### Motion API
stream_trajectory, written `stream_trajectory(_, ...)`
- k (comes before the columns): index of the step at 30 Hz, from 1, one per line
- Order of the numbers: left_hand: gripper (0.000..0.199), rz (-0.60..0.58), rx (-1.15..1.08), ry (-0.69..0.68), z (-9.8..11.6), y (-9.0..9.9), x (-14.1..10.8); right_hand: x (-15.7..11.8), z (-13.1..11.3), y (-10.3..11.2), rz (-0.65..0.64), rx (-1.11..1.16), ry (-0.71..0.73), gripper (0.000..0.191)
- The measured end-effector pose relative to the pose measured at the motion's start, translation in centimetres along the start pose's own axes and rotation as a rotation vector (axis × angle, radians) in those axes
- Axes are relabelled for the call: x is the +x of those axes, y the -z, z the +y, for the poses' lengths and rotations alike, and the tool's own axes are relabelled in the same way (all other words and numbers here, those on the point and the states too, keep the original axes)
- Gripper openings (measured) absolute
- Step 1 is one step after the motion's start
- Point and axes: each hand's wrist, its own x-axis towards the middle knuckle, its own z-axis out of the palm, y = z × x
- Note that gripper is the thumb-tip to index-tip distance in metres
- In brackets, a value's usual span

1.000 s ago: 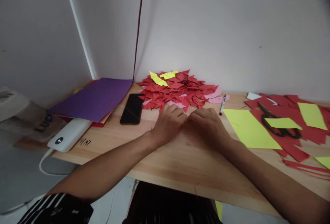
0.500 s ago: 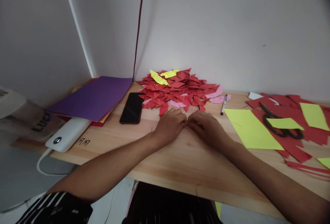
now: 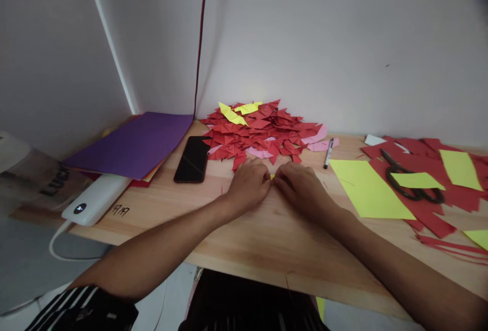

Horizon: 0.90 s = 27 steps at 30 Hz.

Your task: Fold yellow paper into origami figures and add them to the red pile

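Fingertips of my left hand (image 3: pixel 249 181) and my right hand (image 3: pixel 297 181) come close together over the wooden table (image 3: pixel 244 254). Both hands are closed on a small piece of yellow paper (image 3: pixel 272 177). Only a sliver of it shows between the fingers; its shape is hidden. Just behind my hands lies a heap of folded red paper pieces (image 3: pixel 263 130), with some pink ones among them. On top of the heap rest two folded yellow paper pieces (image 3: pixel 233 114).
Left of the heap are a black phone (image 3: pixel 191 159), a purple sheet (image 3: pixel 131 145) and a white power bank (image 3: pixel 97 199). To the right lie a marker (image 3: pixel 328 153), a yellow sheet (image 3: pixel 369 188), scissors (image 3: pixel 396 181) under a yellow strip, and red scraps (image 3: pixel 430 224).
A gap between my fingertips has opened slightly, so a bit of the yellow paper now shows. The whole view has shifted a little; the things on the table lie as before.
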Motion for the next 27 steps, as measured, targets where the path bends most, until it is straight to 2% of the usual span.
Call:
stream_trajectory(7,0.009,-0.003,0.037,0.068,-0.06,-0.07,0.39,0.21,-0.57,-0.11,0.016,-0.152,-0.014,0.011)
stream_trajectory(19,0.008,-0.038,0.058,0.078,-0.34,0.27,0.53,0.11,-0.44,0.01,-0.004,-0.156,-0.073,0.009)
stream_trajectory(23,0.008,-0.031,0.059,0.07,-0.54,0.18,0.49,-0.02,-0.5,-0.05,0.02,-0.156,-0.053,0.006)
stream_trajectory(27,0.008,-0.032,0.066,0.053,-0.41,0.23,0.47,0.15,-0.92,-0.4,0.05,-0.188,-0.026,0.013)
